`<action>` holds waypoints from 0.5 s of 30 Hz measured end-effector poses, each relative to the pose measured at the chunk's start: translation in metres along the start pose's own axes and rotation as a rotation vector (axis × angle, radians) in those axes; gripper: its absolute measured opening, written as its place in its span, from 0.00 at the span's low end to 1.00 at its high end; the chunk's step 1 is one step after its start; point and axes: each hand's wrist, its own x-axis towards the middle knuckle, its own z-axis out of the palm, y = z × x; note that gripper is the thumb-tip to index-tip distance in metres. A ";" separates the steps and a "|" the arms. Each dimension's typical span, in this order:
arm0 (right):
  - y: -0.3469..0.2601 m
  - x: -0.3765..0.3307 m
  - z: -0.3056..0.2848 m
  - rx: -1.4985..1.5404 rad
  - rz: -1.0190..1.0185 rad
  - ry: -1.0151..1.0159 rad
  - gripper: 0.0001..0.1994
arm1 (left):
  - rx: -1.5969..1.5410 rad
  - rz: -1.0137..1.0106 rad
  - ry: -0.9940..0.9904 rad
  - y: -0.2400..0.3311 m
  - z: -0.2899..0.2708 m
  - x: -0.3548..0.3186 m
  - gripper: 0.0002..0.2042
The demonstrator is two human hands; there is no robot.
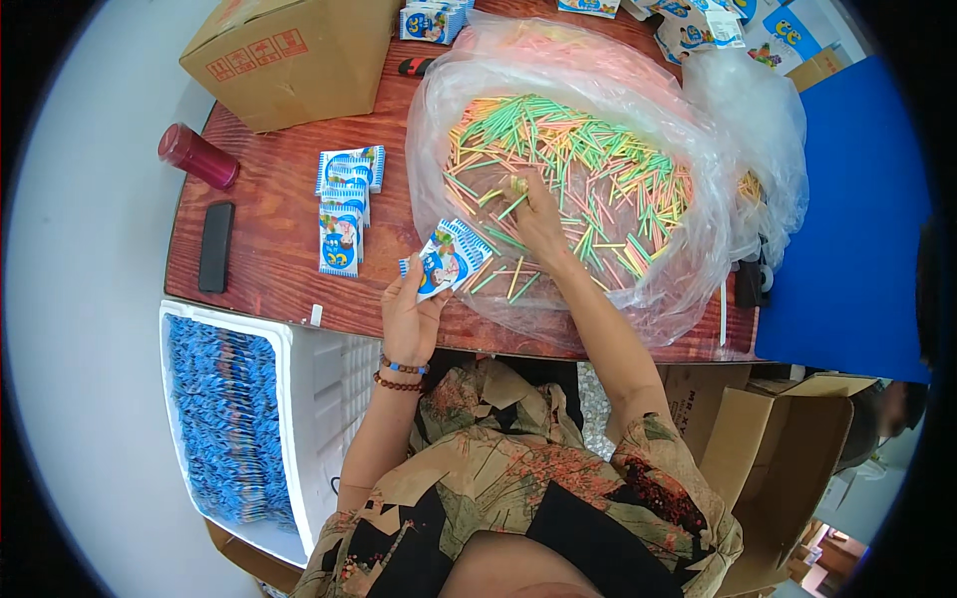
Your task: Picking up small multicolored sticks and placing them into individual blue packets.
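Observation:
My left hand (407, 317) is closed on a few blue-and-white printed packets (451, 259), fanned over one another at the near edge of a clear plastic bag (427, 164). The bag lies wide open, full of thin sticks (608, 159) in pastel green, pink and yellow. Reaching over its near rim, my right hand (536, 211) is among the sticks with its fingers drawn together. A green stick and a yellowish one show at its fingertips; how many it holds is hidden. To the left, an overlapping row of similar packets (344, 211) lies on the red-brown wooden table (274, 179).
A cardboard box (289, 65), a dark red cup (199, 156) and a black phone (216, 247) occupy the table's left. Below stands a white foam box (289, 429) packed with blue packets. More packets (698, 30) lie at the back. An open carton (773, 448) stands at lower right.

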 end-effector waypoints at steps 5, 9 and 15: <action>0.010 0.002 -0.005 0.106 0.022 0.036 0.06 | -0.012 0.012 -0.022 0.000 0.003 0.000 0.14; 0.004 0.004 -0.015 -0.181 -0.111 0.099 0.10 | -0.014 -0.011 -0.003 -0.001 0.009 -0.001 0.14; -0.052 0.000 -0.029 0.654 -0.032 0.029 0.15 | -0.062 0.036 -0.038 -0.002 0.020 0.006 0.10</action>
